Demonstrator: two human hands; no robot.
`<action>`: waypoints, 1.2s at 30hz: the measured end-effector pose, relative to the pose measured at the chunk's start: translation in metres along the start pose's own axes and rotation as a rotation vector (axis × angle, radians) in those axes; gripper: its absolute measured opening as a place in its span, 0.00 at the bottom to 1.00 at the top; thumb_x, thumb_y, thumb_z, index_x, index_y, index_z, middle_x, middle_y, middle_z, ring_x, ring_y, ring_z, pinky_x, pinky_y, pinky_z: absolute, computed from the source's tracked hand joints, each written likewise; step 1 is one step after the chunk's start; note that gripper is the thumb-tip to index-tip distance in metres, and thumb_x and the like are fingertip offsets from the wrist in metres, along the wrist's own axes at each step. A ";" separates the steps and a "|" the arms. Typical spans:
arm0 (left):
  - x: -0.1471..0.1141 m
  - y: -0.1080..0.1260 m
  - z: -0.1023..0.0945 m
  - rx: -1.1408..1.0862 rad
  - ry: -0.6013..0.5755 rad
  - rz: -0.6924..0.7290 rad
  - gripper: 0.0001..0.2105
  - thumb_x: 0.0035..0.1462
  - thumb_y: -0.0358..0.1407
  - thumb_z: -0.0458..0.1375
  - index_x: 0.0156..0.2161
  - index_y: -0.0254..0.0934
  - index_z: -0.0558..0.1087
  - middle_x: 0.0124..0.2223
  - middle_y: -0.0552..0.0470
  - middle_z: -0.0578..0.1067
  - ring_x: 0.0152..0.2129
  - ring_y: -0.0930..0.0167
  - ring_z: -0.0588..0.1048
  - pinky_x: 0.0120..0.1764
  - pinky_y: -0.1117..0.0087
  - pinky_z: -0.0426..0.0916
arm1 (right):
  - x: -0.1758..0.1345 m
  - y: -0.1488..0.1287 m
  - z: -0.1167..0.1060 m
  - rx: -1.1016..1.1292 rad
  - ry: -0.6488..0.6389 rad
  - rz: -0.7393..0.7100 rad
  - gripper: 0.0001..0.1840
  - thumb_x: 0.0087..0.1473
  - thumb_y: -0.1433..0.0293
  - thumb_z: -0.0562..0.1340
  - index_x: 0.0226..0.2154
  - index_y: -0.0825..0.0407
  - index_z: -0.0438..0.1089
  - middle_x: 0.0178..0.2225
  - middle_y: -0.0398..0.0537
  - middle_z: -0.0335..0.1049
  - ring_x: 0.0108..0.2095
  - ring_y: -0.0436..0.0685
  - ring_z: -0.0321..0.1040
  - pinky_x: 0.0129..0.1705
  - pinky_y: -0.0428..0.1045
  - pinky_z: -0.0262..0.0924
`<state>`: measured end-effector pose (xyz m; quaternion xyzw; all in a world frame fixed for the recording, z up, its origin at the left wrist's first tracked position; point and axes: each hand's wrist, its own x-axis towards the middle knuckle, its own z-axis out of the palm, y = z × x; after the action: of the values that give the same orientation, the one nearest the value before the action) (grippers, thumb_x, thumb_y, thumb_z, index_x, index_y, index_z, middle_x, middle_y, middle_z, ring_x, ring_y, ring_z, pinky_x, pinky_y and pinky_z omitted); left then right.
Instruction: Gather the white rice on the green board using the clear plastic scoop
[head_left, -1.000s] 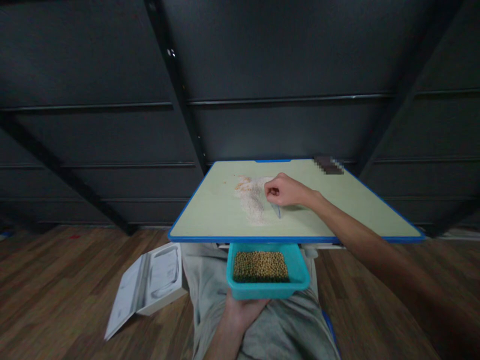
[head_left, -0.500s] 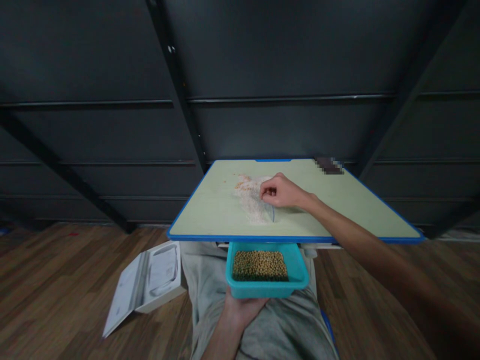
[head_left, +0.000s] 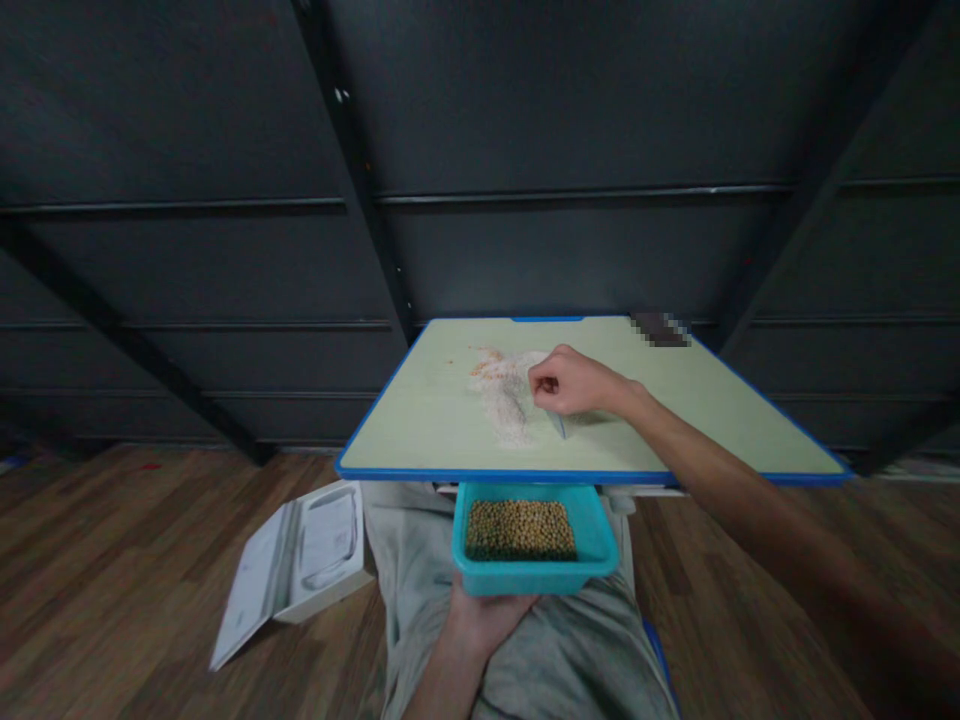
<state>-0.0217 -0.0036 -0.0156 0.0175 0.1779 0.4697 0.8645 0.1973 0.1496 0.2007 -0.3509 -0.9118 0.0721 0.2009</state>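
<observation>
My left hand [head_left: 491, 615] is under a teal plastic tub [head_left: 525, 578] and supports it from below, just in front of the table edge. Round tan beans or peas [head_left: 521, 530] fill most of the tub's bottom. Above the light green tabletop [head_left: 420, 420], my right hand [head_left: 566, 380] is closed, pinching a thin clear plastic piece [head_left: 559, 424] with a bluish edge. Its exact kind is not clear, as the fingers cover much of it. Left of that hand lies a spread of white grains [head_left: 510, 410] like rice, with orange bits [head_left: 487, 368] at its far left side.
At the table's far right corner lies a dark, pixelated object [head_left: 660, 330]. An opened white box [head_left: 326, 555] with a moulded insert is on the left, beside my leg. A dark panelled wall [head_left: 555, 260] rises behind the table, and wooden flooring [head_left: 150, 560] surrounds it.
My right hand has moved slightly right with the clear plastic piece, away from the white grains. A greyish gap now shows among the grains. My left hand and the tub stay put.
</observation>
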 end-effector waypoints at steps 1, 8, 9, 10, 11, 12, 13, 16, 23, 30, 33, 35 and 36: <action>0.000 0.000 -0.001 0.001 0.017 0.004 0.24 0.67 0.38 0.49 0.66 0.52 0.66 0.55 0.48 0.82 0.54 0.54 0.78 0.61 0.39 0.65 | -0.001 0.002 -0.002 -0.010 -0.009 0.012 0.07 0.45 0.75 0.58 0.20 0.50 0.66 0.19 0.39 0.60 0.23 0.49 0.54 0.33 0.50 0.48; 0.000 -0.001 0.002 -0.007 -0.007 -0.010 0.22 0.68 0.37 0.49 0.63 0.50 0.70 0.51 0.47 0.84 0.54 0.55 0.78 0.60 0.40 0.66 | -0.002 -0.002 -0.003 0.013 0.054 0.002 0.06 0.45 0.75 0.58 0.20 0.50 0.67 0.19 0.38 0.58 0.23 0.49 0.52 0.33 0.49 0.49; 0.000 -0.001 0.003 -0.008 -0.015 -0.009 0.21 0.68 0.37 0.48 0.63 0.50 0.71 0.51 0.47 0.84 0.54 0.55 0.77 0.60 0.40 0.66 | -0.001 -0.004 -0.002 0.033 0.050 -0.007 0.06 0.45 0.75 0.58 0.20 0.50 0.67 0.19 0.38 0.58 0.23 0.49 0.52 0.33 0.49 0.49; 0.000 -0.001 0.003 -0.010 -0.024 -0.009 0.21 0.68 0.38 0.48 0.62 0.50 0.71 0.52 0.48 0.83 0.55 0.55 0.77 0.61 0.39 0.65 | -0.001 -0.007 0.000 0.049 0.040 -0.015 0.06 0.45 0.75 0.58 0.21 0.51 0.67 0.19 0.38 0.59 0.23 0.49 0.52 0.33 0.49 0.49; 0.000 -0.001 0.004 -0.013 -0.031 -0.012 0.20 0.68 0.38 0.49 0.62 0.50 0.72 0.52 0.48 0.83 0.55 0.55 0.77 0.61 0.40 0.65 | -0.001 -0.009 0.001 0.061 0.027 -0.023 0.06 0.45 0.75 0.58 0.21 0.51 0.68 0.19 0.38 0.59 0.23 0.49 0.53 0.33 0.49 0.50; 0.000 -0.001 0.004 -0.016 -0.036 -0.016 0.20 0.68 0.39 0.50 0.62 0.49 0.72 0.52 0.47 0.83 0.54 0.55 0.78 0.61 0.40 0.65 | -0.001 -0.011 0.003 0.069 0.015 -0.031 0.07 0.46 0.75 0.58 0.21 0.51 0.68 0.19 0.38 0.59 0.23 0.49 0.53 0.33 0.50 0.50; 0.000 -0.001 0.004 -0.017 -0.039 -0.019 0.20 0.67 0.38 0.51 0.61 0.48 0.73 0.51 0.47 0.84 0.54 0.55 0.78 0.61 0.40 0.65 | 0.000 -0.013 0.004 0.075 0.006 -0.039 0.07 0.46 0.75 0.58 0.22 0.51 0.68 0.19 0.38 0.60 0.23 0.49 0.53 0.33 0.50 0.49; 0.000 -0.001 0.004 -0.021 -0.028 -0.020 0.20 0.67 0.38 0.52 0.61 0.46 0.73 0.51 0.45 0.84 0.54 0.55 0.78 0.61 0.41 0.66 | -0.001 -0.015 0.006 0.078 -0.005 -0.053 0.07 0.47 0.74 0.58 0.22 0.51 0.69 0.19 0.38 0.60 0.23 0.49 0.53 0.33 0.50 0.49; 0.000 -0.002 0.004 -0.013 0.017 -0.005 0.20 0.67 0.36 0.50 0.60 0.48 0.74 0.51 0.46 0.84 0.55 0.53 0.77 0.59 0.40 0.67 | -0.002 -0.005 0.001 -0.015 0.017 -0.038 0.07 0.44 0.76 0.58 0.19 0.51 0.66 0.18 0.39 0.58 0.22 0.48 0.52 0.32 0.50 0.47; 0.001 -0.002 0.001 -0.019 -0.040 -0.021 0.21 0.67 0.37 0.48 0.60 0.46 0.75 0.47 0.45 0.85 0.51 0.54 0.79 0.57 0.42 0.68 | 0.003 0.008 0.005 -0.085 0.064 0.039 0.09 0.48 0.74 0.58 0.22 0.52 0.71 0.19 0.42 0.64 0.22 0.49 0.53 0.32 0.51 0.47; 0.001 -0.002 -0.002 -0.032 -0.075 -0.012 0.21 0.68 0.38 0.47 0.60 0.46 0.75 0.46 0.44 0.85 0.50 0.54 0.79 0.56 0.43 0.69 | 0.008 0.007 0.013 -0.051 0.091 0.035 0.10 0.51 0.73 0.57 0.26 0.53 0.75 0.22 0.44 0.68 0.24 0.49 0.58 0.34 0.50 0.50; 0.000 -0.002 -0.001 -0.025 -0.063 -0.015 0.21 0.68 0.38 0.46 0.60 0.46 0.75 0.46 0.44 0.85 0.50 0.54 0.80 0.56 0.43 0.69 | 0.011 0.005 0.018 -0.024 0.118 0.050 0.11 0.52 0.73 0.58 0.28 0.54 0.76 0.24 0.45 0.70 0.25 0.50 0.61 0.34 0.49 0.51; 0.000 -0.002 0.000 -0.019 -0.054 -0.016 0.21 0.68 0.38 0.46 0.60 0.47 0.74 0.46 0.44 0.85 0.49 0.54 0.80 0.55 0.43 0.69 | 0.013 0.004 0.020 -0.016 0.129 0.061 0.11 0.52 0.72 0.58 0.29 0.54 0.77 0.24 0.46 0.71 0.26 0.50 0.62 0.35 0.49 0.51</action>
<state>-0.0203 -0.0048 -0.0156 0.0205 0.1500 0.4640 0.8728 0.1826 0.1611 0.1853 -0.3843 -0.8862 0.0481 0.2543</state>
